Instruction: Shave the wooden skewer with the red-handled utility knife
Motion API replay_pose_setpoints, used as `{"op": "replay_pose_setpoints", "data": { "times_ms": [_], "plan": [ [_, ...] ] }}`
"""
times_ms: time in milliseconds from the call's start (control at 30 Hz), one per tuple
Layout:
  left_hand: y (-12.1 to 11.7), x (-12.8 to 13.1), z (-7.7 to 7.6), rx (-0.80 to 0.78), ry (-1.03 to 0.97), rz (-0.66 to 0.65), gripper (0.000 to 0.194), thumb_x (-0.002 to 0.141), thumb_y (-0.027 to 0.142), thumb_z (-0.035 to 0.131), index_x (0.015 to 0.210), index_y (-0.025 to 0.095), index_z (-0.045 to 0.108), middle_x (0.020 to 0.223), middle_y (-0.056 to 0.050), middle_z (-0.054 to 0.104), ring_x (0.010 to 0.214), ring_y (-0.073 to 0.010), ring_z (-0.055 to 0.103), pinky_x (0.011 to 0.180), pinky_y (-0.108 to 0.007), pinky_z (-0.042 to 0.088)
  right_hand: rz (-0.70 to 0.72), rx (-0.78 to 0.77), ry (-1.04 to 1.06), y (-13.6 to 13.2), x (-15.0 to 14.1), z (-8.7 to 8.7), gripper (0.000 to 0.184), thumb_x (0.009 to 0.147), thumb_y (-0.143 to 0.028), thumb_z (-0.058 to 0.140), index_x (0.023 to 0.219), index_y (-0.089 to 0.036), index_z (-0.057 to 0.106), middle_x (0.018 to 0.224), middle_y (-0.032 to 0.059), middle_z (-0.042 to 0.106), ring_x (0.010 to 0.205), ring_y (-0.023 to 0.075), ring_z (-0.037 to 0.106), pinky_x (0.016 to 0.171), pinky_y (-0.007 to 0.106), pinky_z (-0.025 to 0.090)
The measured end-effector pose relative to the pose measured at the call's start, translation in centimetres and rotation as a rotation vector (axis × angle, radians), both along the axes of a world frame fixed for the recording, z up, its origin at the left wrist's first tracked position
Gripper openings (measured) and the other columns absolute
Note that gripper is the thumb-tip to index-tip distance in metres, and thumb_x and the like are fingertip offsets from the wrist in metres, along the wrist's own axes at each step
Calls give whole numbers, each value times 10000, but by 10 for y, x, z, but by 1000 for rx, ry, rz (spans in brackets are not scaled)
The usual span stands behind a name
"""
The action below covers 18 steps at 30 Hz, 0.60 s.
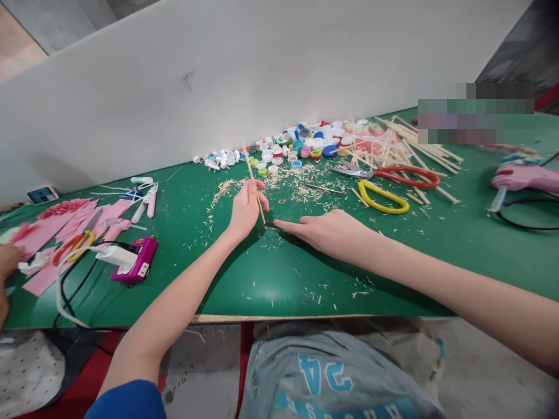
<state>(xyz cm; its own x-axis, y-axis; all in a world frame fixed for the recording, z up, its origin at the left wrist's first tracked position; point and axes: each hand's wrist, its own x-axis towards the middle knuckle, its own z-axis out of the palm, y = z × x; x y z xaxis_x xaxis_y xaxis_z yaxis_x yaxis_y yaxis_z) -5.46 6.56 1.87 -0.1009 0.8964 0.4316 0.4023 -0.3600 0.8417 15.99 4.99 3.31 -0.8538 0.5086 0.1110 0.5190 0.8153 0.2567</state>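
Observation:
My left hand [248,208] is closed round a thin wooden stick [250,166], which stands tilted with its lower end at the green tabletop. My right hand [325,233] lies low over the table, index finger stretched toward that lower end and the other fingers curled under. A small dark sliver shows at its fingertip; whether it is a blade or shadow I cannot tell, and whatever the curled fingers hold is hidden. Pale wood shavings [305,185] lie scattered beyond my hands. Among them is a slim metal tool [325,189].
Coloured bottle caps [301,145] and wooden sticks [430,148] pile along the white partition. Scissors [384,174] with red and yellow handles lie right, near a pink glue gun [519,177]. Left are a magenta power adapter [138,262], pink paper [74,224] and another person's hand [9,262].

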Motion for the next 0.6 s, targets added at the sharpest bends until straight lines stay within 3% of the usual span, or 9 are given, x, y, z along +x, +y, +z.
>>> {"op": "replay_pose_setpoints", "data": {
  "times_ms": [100,267,600],
  "plan": [
    [1,0,-1,-8,-22,-15,385,988,499,257,920,213,505,532,33,562,478,-95,489,534,-222,407,28,-50,50,2,0,-1,470,1013,-263,491,1462,-346,379,746,-24,533,550,65,453,466,238,92],
    [0,0,-1,-8,-35,-37,383,987,501,257,918,210,496,534,33,569,486,-92,488,533,-212,406,21,-94,77,3,1,0,412,1037,-296,462,1441,-356,410,766,-28,569,638,75,550,491,225,135],
    [0,1,1,-35,-71,-52,383,984,512,249,842,221,453,497,30,541,437,-100,457,478,-229,390,39,-102,88,1,2,1,387,1032,-300,455,1414,-357,442,738,-34,572,585,75,529,492,224,129]
  ]
}}
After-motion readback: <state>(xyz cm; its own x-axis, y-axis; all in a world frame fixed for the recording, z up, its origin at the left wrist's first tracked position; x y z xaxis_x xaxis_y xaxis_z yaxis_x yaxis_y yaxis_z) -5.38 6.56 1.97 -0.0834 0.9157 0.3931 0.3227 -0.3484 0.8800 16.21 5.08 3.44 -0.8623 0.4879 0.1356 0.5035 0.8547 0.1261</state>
